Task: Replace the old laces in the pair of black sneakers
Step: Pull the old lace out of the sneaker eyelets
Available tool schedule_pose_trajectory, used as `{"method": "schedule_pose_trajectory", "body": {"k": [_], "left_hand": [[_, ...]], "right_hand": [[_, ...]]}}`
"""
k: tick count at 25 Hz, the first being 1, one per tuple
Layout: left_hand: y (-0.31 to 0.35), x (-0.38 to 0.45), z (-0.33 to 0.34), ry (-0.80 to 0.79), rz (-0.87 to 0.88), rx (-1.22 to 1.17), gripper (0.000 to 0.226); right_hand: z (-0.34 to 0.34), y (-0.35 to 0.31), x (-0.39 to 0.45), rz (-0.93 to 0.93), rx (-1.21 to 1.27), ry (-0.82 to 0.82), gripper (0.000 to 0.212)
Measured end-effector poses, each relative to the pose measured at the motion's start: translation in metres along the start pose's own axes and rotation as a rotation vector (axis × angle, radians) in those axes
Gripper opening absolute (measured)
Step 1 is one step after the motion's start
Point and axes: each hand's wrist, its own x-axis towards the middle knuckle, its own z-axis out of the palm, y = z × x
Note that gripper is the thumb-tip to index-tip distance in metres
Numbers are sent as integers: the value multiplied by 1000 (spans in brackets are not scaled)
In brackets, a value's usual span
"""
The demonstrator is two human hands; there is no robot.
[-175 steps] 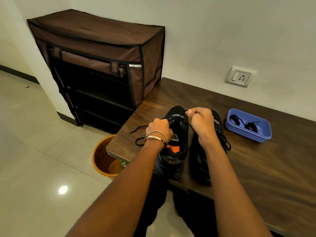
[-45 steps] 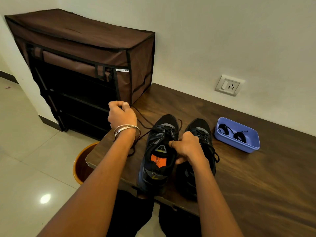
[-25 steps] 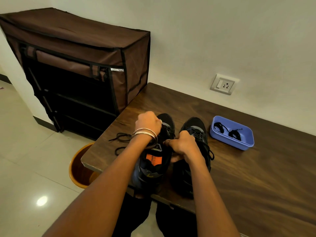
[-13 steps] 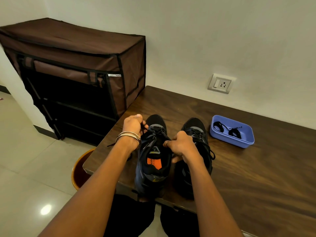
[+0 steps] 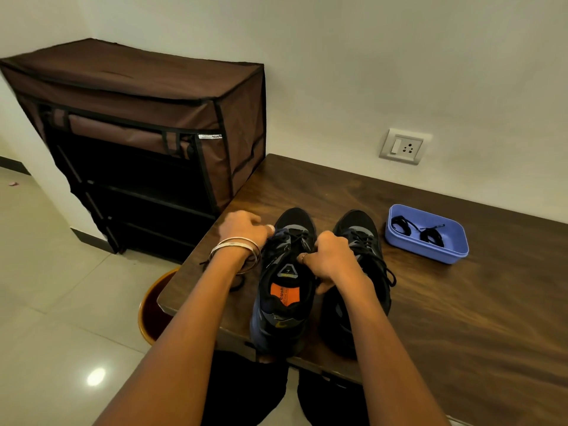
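Black left sneaker [image 5: 284, 290] with orange insole, right hand [image 5: 333, 259] grip pinching its tongue, left hand [image 5: 242, 229] grip unclear

Setting: home interior, likely entryway.
Brown fabric shoe rack [image 5: 138, 142] against white wall; glossy tiled floor [image 5: 55, 302]; wooden bench top [image 5: 461, 318] below a wall socket [image 5: 403, 146]; orange bin [image 5: 150, 309] on floor beside bench.
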Motion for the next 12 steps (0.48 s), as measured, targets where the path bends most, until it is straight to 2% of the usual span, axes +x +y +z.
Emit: {"method": "schedule_pose_trajectory", "body": {"k": [1, 2, 4, 5, 6, 9, 12], "left_hand": [[2, -5, 2, -169, 53, -55, 54], [4, -11, 6, -308, 94, 6, 68], [6, -18, 19, -423, 125, 384, 91], [7, -20, 26, -400, 123, 514, 94], [9, -21, 31, -354, 102, 539, 91], [7, -14, 36, -201, 76, 404, 67], [-4, -11, 37, -188, 141, 368, 67]], "right_hand": [[0, 0, 2, -23, 4, 50, 29], [0, -1, 5, -72, -17, 118, 28], [1, -6, 9, -203, -89, 215, 26], [3, -9, 12, -261, -146, 222, 28], [6, -12, 14, -294, -217, 206, 29], [20, -13, 17, -290, -345, 171, 29], [22, -12, 19, -267, -347, 167, 31]]}}
